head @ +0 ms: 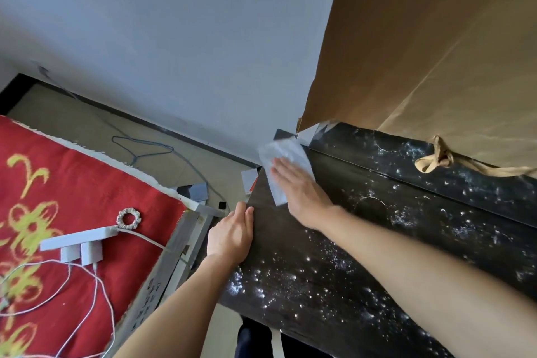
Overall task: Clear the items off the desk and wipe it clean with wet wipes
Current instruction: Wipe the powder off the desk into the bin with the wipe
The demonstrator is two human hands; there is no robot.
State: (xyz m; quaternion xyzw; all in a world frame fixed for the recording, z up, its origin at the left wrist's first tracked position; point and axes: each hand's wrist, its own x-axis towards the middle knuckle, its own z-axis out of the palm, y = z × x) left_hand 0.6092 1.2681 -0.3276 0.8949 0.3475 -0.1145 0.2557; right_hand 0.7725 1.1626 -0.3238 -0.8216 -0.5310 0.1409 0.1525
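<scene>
The person is wiping the desk's (pixel 279 244) far left corner, the right hand (pixel 299 189) pressing the wet wipe (pixel 286 151) with flat fingers, the left hand (pixel 232 232) seemingly bracing the edge, straight-fingered; the nearer white specks (pixel 258 279) are likely awaiting the next sweep.

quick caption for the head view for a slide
Right hand presses a wet wipe flat on the speckled dark desk while the left hand rests on its edge.
</scene>
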